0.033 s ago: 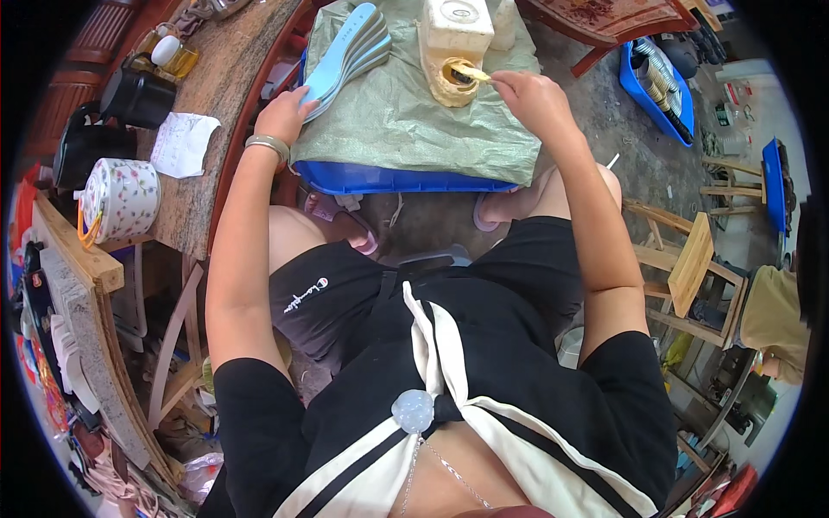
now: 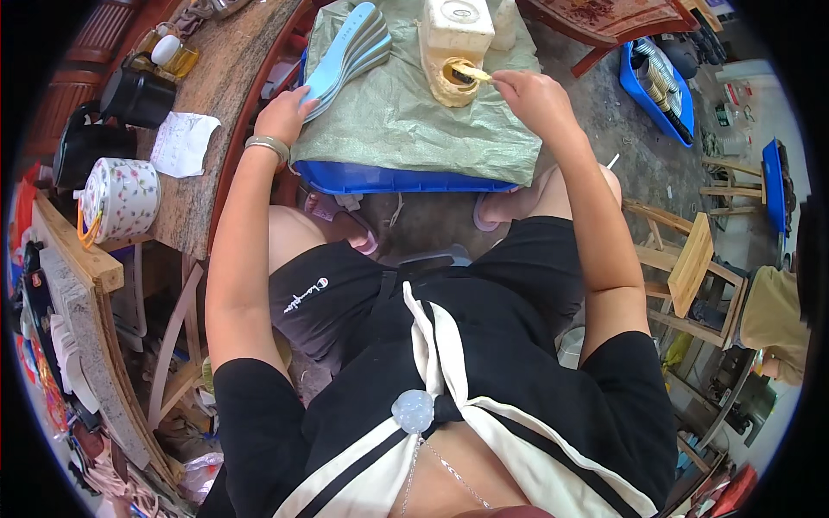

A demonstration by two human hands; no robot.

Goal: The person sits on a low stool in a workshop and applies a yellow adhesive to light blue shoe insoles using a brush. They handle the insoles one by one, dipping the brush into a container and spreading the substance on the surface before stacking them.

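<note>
A fanned stack of light blue shoe insoles (image 2: 345, 53) lies on a grey-green woven sheet (image 2: 414, 142). My left hand (image 2: 287, 115) is closed on the near end of the stack, thumb on top. To the right stands a white plastic container (image 2: 455, 34) with a round opening at its near side, crusted with yellowish dried residue. My right hand (image 2: 531, 99) pinches the end of a thin, pale yellow glue-coated brush (image 2: 473, 74). The brush's other end reaches into the opening, where its tip is hidden.
The sheet covers a blue plastic crate (image 2: 406, 180) between my knees. A stone-topped table (image 2: 194, 173) on the left bears a floral pot (image 2: 125, 198), black pots (image 2: 138, 95) and a jar (image 2: 175, 57). At right are a blue basket (image 2: 661, 104), wooden stools (image 2: 691, 268) and another person's sleeve (image 2: 773, 315).
</note>
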